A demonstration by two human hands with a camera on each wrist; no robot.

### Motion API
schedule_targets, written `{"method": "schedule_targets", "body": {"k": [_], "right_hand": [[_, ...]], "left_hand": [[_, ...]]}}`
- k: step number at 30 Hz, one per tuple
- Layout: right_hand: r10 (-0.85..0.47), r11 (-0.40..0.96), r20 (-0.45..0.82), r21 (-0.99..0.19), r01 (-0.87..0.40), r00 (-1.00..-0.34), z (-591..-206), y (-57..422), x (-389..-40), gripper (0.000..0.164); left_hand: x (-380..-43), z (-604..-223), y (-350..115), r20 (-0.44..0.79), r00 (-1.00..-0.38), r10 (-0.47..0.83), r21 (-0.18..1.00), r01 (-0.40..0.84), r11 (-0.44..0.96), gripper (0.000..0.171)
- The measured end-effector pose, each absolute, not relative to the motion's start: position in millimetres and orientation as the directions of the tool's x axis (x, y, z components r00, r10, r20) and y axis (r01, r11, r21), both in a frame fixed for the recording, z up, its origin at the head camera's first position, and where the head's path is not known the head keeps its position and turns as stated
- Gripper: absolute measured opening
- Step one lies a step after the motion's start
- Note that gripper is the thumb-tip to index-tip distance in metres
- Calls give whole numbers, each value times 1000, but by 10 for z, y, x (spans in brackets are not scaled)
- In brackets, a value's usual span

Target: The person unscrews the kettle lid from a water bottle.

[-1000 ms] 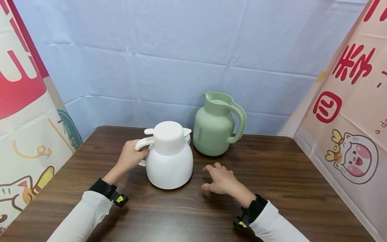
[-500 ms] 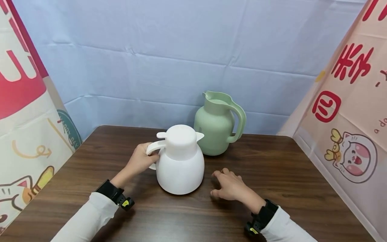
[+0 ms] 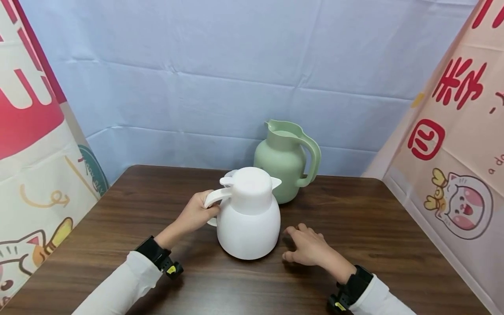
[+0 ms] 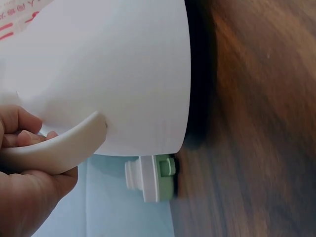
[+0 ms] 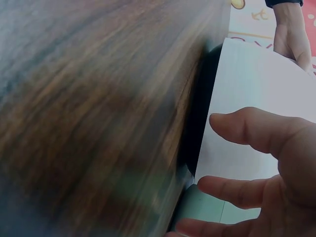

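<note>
My left hand (image 3: 198,213) grips the handle of a white thermos jug (image 3: 249,227), fingers and thumb curled round it. The jug stays upright, its base right at the tabletop and its spout pointing right. In the left wrist view the lower end of the handle (image 4: 81,140) shows against the jug's side. My right hand (image 3: 309,246) is just right of the jug, fingers spread and apart, holding nothing. Behind the white jug is a green thermos jug (image 3: 281,168) with an uncovered mouth, its lower left side hidden.
A white and green stopper (image 4: 153,177) rests on the table behind the white jug, almost wholly hidden in the head view. The brown wooden table (image 3: 386,249) runs back to a pale blue cloth (image 3: 220,78). Printed cloths hang at both sides.
The white jug has moved right and a little nearer to me in my left hand, overlapping the green jug more. My right hand has shifted right and nearer too. The green jug stays put.
</note>
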State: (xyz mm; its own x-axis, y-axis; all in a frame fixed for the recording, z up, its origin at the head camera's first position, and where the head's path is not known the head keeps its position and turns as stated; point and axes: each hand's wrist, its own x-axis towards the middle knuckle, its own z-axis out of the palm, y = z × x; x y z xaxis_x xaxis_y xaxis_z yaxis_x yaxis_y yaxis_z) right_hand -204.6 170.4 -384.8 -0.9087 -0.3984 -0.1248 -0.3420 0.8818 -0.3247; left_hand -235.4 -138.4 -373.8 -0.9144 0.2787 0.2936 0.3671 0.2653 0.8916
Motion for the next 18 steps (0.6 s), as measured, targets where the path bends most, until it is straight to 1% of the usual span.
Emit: {"method": "schedule_targets", "body": {"k": [3,6,11,14,18], "right_hand": [[-398,884,-126,-318,-343,-909,-3863,1710,-2047,57],[-402,881,-127,-323,-345,-907,-3881,1710,-2046,58],[-399,877,-127,-341,-338,-908,-3874,1725,-2048,58],[-397,869,-88,-358,-343,-914,-3829,1747,-2063,55],[-399,849,6,-375,-372,-917,-3717,1773,-2102,51]], "left_hand": [[-2335,-3739,-1355,285,-910,301,905,359,228,20],[-2302,-3717,-1341,283,-911,301,908,356,222,23],[-2196,-3568,-1295,290,-908,301,903,364,230,22],[-2139,-3485,-1264,290,-907,305,903,364,226,19],[-2123,-3471,-1252,288,-908,303,910,358,209,14]]}}
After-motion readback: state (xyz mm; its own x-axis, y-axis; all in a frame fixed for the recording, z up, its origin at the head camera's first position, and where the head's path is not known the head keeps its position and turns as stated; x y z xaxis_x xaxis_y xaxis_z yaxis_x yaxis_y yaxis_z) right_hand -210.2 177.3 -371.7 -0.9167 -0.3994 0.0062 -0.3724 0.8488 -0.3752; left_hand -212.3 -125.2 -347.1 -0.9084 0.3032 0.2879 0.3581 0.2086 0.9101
